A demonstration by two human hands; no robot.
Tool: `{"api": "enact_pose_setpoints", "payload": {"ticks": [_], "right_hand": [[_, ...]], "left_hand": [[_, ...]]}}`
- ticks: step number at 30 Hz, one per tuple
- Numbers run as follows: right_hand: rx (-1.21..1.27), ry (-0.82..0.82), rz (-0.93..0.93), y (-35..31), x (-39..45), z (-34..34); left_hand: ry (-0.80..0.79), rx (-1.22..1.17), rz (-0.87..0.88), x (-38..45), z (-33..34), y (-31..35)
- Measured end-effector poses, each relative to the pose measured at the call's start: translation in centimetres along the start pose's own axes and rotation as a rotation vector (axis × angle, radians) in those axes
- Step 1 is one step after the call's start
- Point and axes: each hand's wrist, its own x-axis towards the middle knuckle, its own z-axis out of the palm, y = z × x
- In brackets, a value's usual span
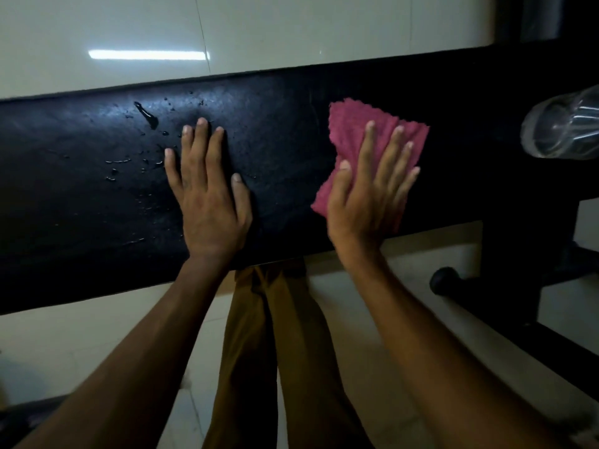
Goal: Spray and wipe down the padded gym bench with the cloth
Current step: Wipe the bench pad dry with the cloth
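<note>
flat fingers, fuzzy pink cloth, padded bench

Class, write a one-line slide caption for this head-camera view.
Right hand presses pink cloth on black bench; left hand rests flat beside droplets.

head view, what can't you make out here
- Bottle: cut off by the right edge and blurred; cap or nozzle not shown.
- Bench: both ends run off frame; legs mostly dark.
- Cloth: lower part hidden under the right hand.
- Pad beneath the left hand: covered.
</note>
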Motion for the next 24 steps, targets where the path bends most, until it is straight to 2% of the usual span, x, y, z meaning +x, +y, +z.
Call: {"api": "enact_pose_setpoints", "payload": {"ticks": [1,3,5,6,8,10,13,15,17,19,20,22,24], "right_hand": [[0.029,-0.019,-0.003,-1.5,-1.6,0.1],[0.039,-0.144,-0.229,-2.7,-5.7,0.3],[0.000,-0.226,-0.458,-0.8,-7.4,-0.1],[-0.006,-0.224,-0.485,1.0,-6.9,-0.2],[-0.042,-0.146,-0.355,4.5,-4.9,-0.4],[-0.025,-0.031,-0.080,6.4,-2.8,-0.3],[0.137,0.098,0.285,2.9,-3.6,0.9],[0.213,0.070,0.254,-1.6,-7.0,1.6],[0.186,-0.057,0.006,-4.1,-11.0,1.5],[0.145,-0.139,-0.219,-2.9,-11.7,1.3],[0.123,-0.143,-0.262,-1.4,-11.1,1.1],[0.078,-0.090,-0.162,1.6,-8.9,0.8],[0.157,0.027,0.169,3.1,-6.5,0.9]], "left_hand": [[0.000,0.002,-0.001,0.0,0.0,0.0],[-0.009,0.001,0.001,0.0,-0.1,0.0],[-0.015,0.003,0.008,0.1,-0.3,-0.1],[-0.019,0.004,0.013,0.1,-0.3,-0.2],[-0.018,0.001,0.012,0.0,-0.3,-0.1],[0.002,0.002,0.000,-0.1,-0.1,0.0],[0.021,0.000,0.014,-0.1,0.3,0.0],[0.019,0.008,0.015,-0.2,0.1,-0.2],[0.023,0.007,0.021,-0.3,0.0,-0.1],[0.019,0.004,0.034,-0.2,0.0,-0.2],[0.014,-0.003,0.035,-0.2,-0.1,-0.2],[0.007,-0.023,0.028,0.0,-0.3,-0.3],[0.005,-0.036,0.022,0.0,-0.4,-0.4]]}}
